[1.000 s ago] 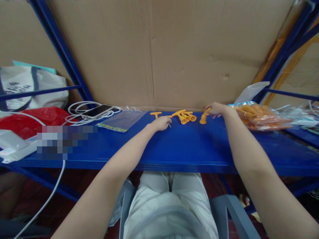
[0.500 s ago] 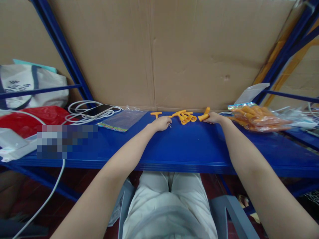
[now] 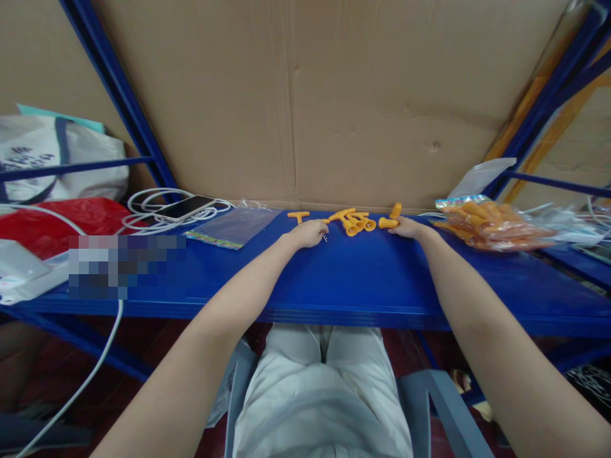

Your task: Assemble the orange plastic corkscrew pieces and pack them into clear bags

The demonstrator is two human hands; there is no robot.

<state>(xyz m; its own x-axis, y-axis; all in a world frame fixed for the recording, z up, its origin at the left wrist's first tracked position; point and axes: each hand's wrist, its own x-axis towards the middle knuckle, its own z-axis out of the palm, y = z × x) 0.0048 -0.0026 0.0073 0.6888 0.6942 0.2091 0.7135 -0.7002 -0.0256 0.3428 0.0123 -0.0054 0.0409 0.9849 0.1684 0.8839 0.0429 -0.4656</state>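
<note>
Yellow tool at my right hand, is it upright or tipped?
Tipped: the yellow tool at your right hand is turned sideways, its wide end pointing left.

Both arms are stretched forward, well apart. The left hand is curled, the right hand also

Brown cardboard rose at twelve o'clock, blue posts at ten and two. Dark red floor showed towards six, below the blue table and grey chair.
</note>
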